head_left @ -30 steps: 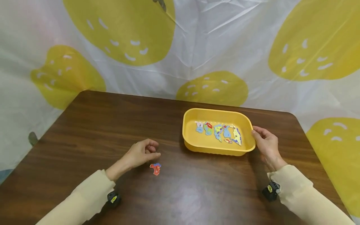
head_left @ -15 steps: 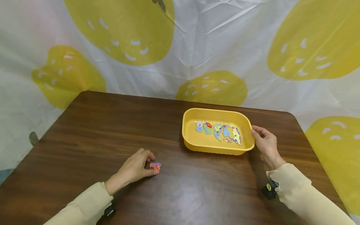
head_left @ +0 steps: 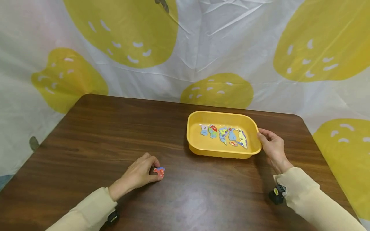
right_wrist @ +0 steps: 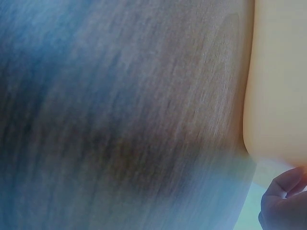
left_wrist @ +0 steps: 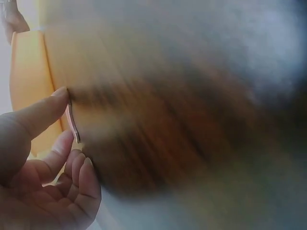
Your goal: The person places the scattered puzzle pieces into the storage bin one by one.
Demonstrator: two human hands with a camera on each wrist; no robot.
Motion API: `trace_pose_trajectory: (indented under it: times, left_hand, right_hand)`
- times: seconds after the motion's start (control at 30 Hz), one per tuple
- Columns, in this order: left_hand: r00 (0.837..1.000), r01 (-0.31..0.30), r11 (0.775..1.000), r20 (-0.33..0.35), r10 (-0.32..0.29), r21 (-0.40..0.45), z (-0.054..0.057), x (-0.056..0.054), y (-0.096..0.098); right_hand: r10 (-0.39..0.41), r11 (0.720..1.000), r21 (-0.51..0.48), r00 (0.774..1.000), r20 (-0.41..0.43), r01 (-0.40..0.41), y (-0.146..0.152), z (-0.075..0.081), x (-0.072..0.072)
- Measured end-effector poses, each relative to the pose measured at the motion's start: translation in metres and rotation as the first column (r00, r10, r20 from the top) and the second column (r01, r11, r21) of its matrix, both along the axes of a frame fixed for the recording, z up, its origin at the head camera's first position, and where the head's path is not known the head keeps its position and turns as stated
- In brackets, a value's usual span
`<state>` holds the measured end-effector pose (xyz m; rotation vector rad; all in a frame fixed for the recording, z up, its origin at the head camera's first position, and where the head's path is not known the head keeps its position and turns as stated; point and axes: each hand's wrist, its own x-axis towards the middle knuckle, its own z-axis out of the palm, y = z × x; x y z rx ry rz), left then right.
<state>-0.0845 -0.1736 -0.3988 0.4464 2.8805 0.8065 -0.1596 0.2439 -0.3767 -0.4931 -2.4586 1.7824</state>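
My left hand (head_left: 136, 172) pinches a small flat red and blue puzzle piece (head_left: 160, 173) between thumb and index finger, low over the table left of centre. In the left wrist view the piece (left_wrist: 72, 122) appears edge-on between the fingertips. My right hand (head_left: 272, 148) grips the right end of a yellow plastic tray (head_left: 219, 153), thumb over the rim. Several colourful flat puzzle pieces (head_left: 223, 135) lie inside the tray, spread out on its floor. The right wrist view catches only part of the right hand (right_wrist: 285, 199) beside the tray wall (right_wrist: 276, 86).
The dark wood table (head_left: 121, 128) has rounded far corners. Behind it hangs a white curtain (head_left: 219, 38) with large yellow fruit prints. The tray stands near the table's back edge, right of centre.
The left hand has come down and toward the person, its thumb and index finger closing on the red and blue puzzle piece. The right hand has kept its grip on the tray.
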Motion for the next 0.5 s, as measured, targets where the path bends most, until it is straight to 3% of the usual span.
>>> trace_pose_trajectory:
  times: [0.5]
  left_hand:
    - [0.993,0.094,0.993,-0.078,-0.088,0.078,-0.0006,-0.0043,-0.0017]
  right_hand:
    - [-0.003,1.0,0.015,1.0,0.01,0.002,-0.0001,0.0006,0.0001]
